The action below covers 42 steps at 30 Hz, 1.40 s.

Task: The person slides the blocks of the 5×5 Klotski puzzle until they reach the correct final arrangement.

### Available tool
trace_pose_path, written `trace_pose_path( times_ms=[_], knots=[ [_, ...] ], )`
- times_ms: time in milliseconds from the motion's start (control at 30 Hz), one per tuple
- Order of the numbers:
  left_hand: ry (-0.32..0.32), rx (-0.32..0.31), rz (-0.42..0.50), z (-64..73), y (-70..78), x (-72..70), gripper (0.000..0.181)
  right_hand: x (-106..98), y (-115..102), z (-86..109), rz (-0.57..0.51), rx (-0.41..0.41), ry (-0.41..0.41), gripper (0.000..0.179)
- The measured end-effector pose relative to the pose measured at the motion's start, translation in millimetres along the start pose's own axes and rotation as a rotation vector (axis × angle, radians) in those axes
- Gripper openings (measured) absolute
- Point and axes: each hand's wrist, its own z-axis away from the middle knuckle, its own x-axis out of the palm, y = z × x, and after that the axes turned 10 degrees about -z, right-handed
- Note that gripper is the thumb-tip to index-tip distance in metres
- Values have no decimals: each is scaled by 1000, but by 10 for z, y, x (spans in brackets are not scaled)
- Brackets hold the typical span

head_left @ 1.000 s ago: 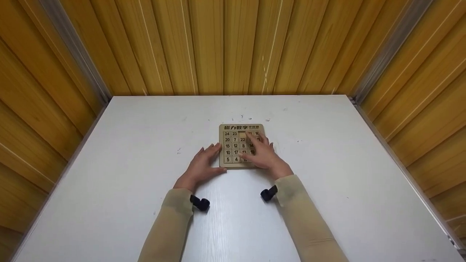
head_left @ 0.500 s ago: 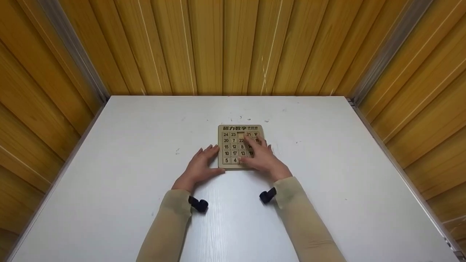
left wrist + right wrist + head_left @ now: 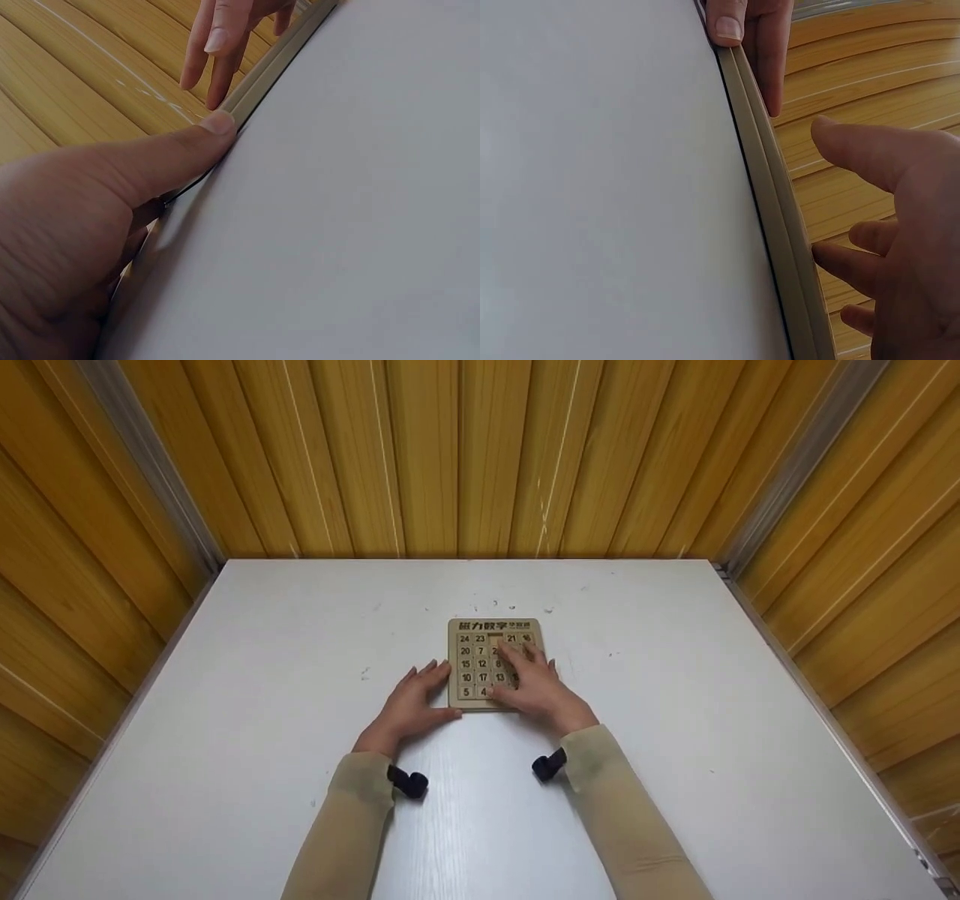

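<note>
A wooden sliding number puzzle (image 3: pixel 454 682) lies flat on the table in the head view, its numbered tiles in rows. One slot (image 3: pixel 496 638) in the top row has no tile. My left hand (image 3: pixel 407 706) holds the puzzle's near left corner, thumb on the near edge and fingers along the left side. Over the right half of the tiles spreads my right hand (image 3: pixel 541 688), index fingertip on the 22 tile just below that slot. Its palm hides several tiles at lower right. The right wrist view shows its thumb (image 3: pixel 855 150) raised above the puzzle's edge (image 3: pixel 769 187).
The white table (image 3: pixel 300 630) stretches out on all sides of the puzzle. Yellow wood-patterned panels (image 3: pixel 427 457) stand behind it and at both sides. Small dark marks dot the tabletop beyond the puzzle. Each wrist wears a small black camera (image 3: pixel 409 782).
My right index fingertip has slid slightly left and nearer, from beside the tile-free slot onto the 22 tile. The 21 and 16 tiles now show more fully. My left hand stays in place.
</note>
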Motion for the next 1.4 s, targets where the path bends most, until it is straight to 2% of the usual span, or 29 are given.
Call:
trace_pose_path(
  times_ms=[200, 400, 633, 833, 967, 1100, 1400],
  knots=[
    [5, 5, -12, -6, -8, 12, 90, 39, -62, -11, 61, -29, -11, 96],
    [2, 0, -28, 3, -4, 14, 90, 75, -161, -72, 199, -70, -37, 95],
    [-4, -7, -31, 8, 4, 14, 89, 107, -259, -182, 409, -20, -77, 92],
    [-10, -7, -30, 5, 4, 4, 89, 128, -308, -265, 495, 9, -93, 90],
    [-5, 4, -30, 1, 3, -6, 88, 130, -328, -291, 522, 23, -98, 89],
    [1, 17, -37, -4, 6, -6, 88, 135, -341, -246, 501, 19, -86, 87],
    [9, -14, -25, -4, 12, 12, 89, 214, -394, 142, 389, 67, -99, 87]
  ],
)
